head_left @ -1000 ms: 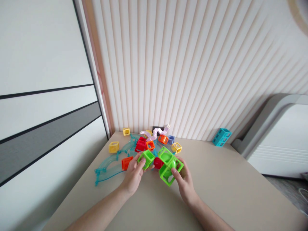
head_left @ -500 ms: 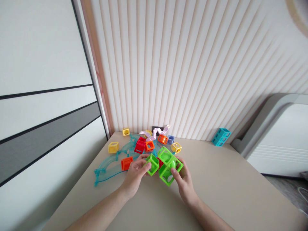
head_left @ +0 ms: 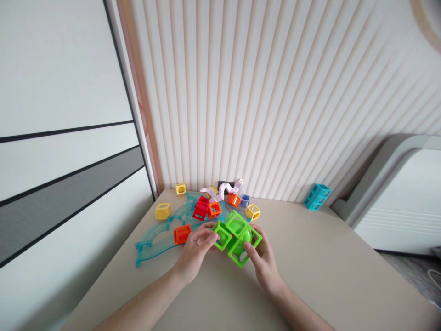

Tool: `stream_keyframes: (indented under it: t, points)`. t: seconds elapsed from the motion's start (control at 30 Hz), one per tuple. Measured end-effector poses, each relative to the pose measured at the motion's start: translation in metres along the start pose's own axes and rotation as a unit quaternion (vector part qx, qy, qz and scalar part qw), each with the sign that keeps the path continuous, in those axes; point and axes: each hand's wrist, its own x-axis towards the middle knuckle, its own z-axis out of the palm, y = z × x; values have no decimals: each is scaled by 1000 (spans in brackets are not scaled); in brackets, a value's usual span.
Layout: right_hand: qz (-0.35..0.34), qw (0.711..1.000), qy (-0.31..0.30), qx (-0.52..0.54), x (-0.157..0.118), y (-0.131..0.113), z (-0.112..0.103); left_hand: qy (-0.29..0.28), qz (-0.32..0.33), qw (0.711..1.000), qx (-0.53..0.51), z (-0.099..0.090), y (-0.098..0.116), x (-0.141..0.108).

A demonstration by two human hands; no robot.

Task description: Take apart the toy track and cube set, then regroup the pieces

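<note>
My left hand pinches a small green open-frame cube block between thumb and fingers. Against its right side sits a larger green block piece, made of joined cube frames with a rounded green part inside. My right hand grips that piece from the right, its thumb over the front. The two green parts meet or nearly meet; whether they are joined I cannot tell. A bit of red shows behind them, mostly hidden. Just left of my left hand lies an orange block.
Clear teal track pieces spread over the table's left side. Behind my hands are a red block, orange blocks, several yellow frames and a pinkish zigzag piece. A teal block stack stands by the wall.
My left hand has brought the small green cube rightward, turning it slightly, and the gap to the larger green piece has closed. My right hand stays nearly still.
</note>
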Motion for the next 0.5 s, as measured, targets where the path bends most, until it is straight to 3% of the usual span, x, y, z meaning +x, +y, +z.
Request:
stream_keyframes:
  t: [0.37,0.5]
  points:
    - [-6,1000,-16,-11,-2,2,-2,-31,-20,998,-50,6,1,-1]
    - [-6,1000,-14,-9,-2,0,0,-7,10,999,-45,7,3,0]
